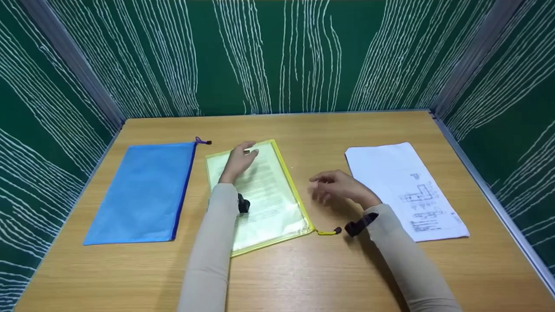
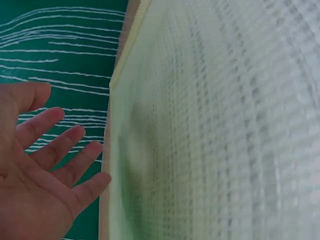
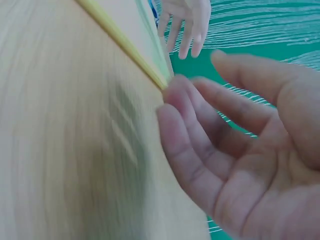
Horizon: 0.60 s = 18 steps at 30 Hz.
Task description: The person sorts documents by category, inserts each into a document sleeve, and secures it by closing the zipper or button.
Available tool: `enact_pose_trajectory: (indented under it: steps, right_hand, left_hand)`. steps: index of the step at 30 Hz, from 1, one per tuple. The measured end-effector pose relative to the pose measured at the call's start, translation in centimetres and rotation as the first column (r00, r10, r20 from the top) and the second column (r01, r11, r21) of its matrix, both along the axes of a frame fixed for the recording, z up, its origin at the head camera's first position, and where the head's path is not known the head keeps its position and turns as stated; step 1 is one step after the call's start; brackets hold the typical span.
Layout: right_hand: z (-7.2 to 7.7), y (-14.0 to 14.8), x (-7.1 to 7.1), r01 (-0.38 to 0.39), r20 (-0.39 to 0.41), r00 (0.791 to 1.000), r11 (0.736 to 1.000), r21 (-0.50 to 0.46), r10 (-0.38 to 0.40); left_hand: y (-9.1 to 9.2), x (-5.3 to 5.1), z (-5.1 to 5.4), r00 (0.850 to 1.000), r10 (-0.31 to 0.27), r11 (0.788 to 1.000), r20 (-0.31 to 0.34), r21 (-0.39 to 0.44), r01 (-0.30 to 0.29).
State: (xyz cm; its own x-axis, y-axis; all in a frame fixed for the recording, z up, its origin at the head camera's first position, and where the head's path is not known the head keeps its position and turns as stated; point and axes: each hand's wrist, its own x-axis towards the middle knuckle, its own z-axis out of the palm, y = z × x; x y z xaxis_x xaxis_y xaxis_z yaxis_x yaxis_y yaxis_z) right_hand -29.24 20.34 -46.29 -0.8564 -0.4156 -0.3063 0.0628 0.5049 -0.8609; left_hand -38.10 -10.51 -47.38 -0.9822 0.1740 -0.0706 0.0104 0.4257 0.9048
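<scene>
A clear mesh zip pouch with yellow edges (image 1: 277,195) lies slanted on the table, printed paper showing through it. Above its upper part is my left hand (image 1: 239,161), fingers spread and holding nothing; in the left wrist view the fingers (image 2: 75,165) stand apart near the pouch's far edge. My right hand (image 1: 342,187) hovers over the wood between the pouch and a stack of white papers (image 1: 381,173), its fingers loosely bent. The right wrist view shows nothing in that hand (image 3: 240,145). A yellow zipper pull (image 1: 327,232) sticks out from the pouch's near right corner.
On the left lies a blue zip pouch (image 1: 145,195) with a purple pull (image 1: 202,141) at its far corner. The top white sheet carries printed drawings. Green walls (image 1: 299,56) with white lines enclose the wooden table (image 1: 277,281) at the back and sides.
</scene>
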Motion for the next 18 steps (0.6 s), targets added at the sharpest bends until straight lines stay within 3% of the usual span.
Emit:
enact_pose_trajectory:
  steps: [4,8,14,18]
  right_hand:
    - [-0.3,-0.4,-0.8,0.127,0.054,0.991,0.990,-0.059,-0.124]
    - [-0.5,-0.7,-1.5,0.239,0.115,0.967,0.967,-0.090,-0.228]
    - [-1.0,-1.2,-2.0,0.286,0.161,0.952,0.945,-0.161,-0.261]
    - [-1.1,-1.4,-2.2,0.289,0.187,0.949,0.939,-0.184,-0.255]
  left_hand:
    - [-1.5,0.7,0.9,0.997,0.079,0.997,-0.010,0.027,-0.078]
    - [-2.9,1.7,1.4,0.990,0.137,0.990,-0.016,0.035,-0.136]
    - [-5.5,3.3,1.7,0.967,0.254,0.966,0.012,0.057,-0.254]
    - [-7.2,4.0,1.7,0.957,0.287,0.954,0.048,0.069,-0.290]
